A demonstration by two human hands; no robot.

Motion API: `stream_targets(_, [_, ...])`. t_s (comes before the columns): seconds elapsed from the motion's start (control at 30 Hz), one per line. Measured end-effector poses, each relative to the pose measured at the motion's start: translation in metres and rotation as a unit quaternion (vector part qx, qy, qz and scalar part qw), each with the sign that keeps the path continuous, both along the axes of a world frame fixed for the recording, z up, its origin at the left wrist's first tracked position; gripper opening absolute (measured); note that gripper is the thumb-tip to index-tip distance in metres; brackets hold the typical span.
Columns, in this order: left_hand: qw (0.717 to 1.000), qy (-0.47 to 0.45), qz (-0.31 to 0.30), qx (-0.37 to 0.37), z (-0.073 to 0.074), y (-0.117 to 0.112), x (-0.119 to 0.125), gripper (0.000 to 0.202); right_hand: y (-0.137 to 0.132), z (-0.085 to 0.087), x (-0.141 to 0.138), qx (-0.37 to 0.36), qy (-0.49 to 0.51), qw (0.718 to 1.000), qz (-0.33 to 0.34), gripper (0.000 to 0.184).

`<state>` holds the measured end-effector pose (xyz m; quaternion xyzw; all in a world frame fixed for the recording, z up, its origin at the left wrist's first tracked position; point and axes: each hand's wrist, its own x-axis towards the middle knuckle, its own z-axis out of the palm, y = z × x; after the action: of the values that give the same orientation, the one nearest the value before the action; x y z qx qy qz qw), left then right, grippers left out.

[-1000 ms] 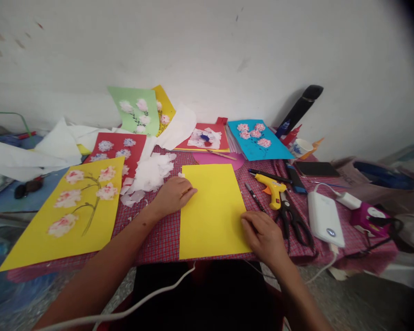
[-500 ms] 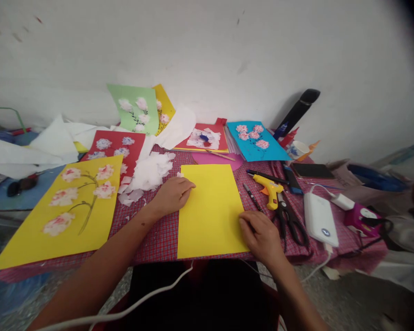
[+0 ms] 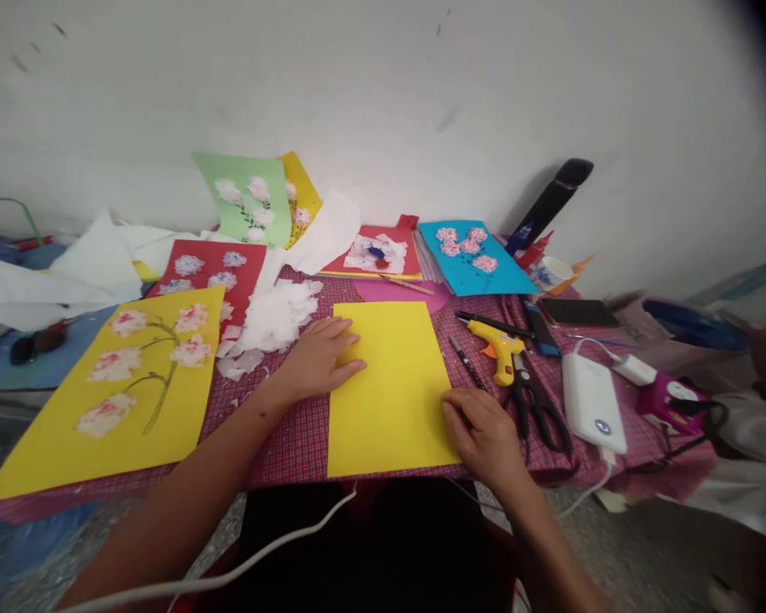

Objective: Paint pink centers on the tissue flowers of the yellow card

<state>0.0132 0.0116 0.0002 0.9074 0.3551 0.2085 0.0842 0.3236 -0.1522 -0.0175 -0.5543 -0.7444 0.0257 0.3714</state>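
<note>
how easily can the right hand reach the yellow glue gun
Probably easily: the right hand rests on the edge of the yellow paper below the glue gun, with checked cloth between; the black-handled scissors lie beside that path, not across it.

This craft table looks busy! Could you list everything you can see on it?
Blank card sheet: 1, yellow, centre.
Painted flower cards: 5, yellow, red, green, yellow and blue, left and back.
Tissue scraps: many, white, left of the sheet.
Glue gun: 1, yellow, right of the sheet.
Scissors: 1, black, beside the glue gun.
Power bank: 1, white, far right.
Phone: 1, black, back right.
Mug: 1, white and blue, back right.
Checked tablecloth: 1, red, under the items.
Hands: 2, bare, left hand flat on the sheet, right hand at its lower right edge.
</note>
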Motion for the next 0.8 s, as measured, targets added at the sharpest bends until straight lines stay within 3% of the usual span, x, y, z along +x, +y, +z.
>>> stream_targets(0.13, [0.999,0.007,0.039,-0.010,0.001,0.003,-0.003,0.053,0.000,-0.004,0.003,-0.002,-0.008,1.000,0.000,0.013])
stream_targets(0.2, [1.000,-0.005,-0.005,-0.030,0.004,0.002,-0.003,0.049,0.000,-0.006,0.004,0.000,-0.010,1.000,0.000,0.013])
stream_targets(0.33, [0.981,-0.037,-0.154,-0.109,0.013,-0.007,0.003,0.024,0.000,-0.006,0.004,0.007,-0.007,1.000,0.003,0.013])
stream_targets(0.5, [0.968,-0.064,-0.207,-0.128,0.016,-0.017,0.009,0.017,0.000,-0.001,0.000,0.003,-0.004,1.000,-0.001,0.012])
stream_targets(0.57, [0.974,-0.071,-0.194,-0.098,0.013,-0.015,0.010,0.019,0.000,0.002,-0.001,0.002,-0.001,1.000,-0.001,0.012])
stream_targets(0.73, [0.997,-0.041,-0.063,-0.016,0.002,-0.006,0.006,0.045,0.000,0.003,-0.002,0.000,0.008,1.000,-0.008,0.014])
stream_targets(0.8, [0.998,-0.007,-0.058,-0.019,0.000,-0.004,0.004,0.051,0.000,0.002,-0.002,0.002,0.009,1.000,-0.010,0.014])
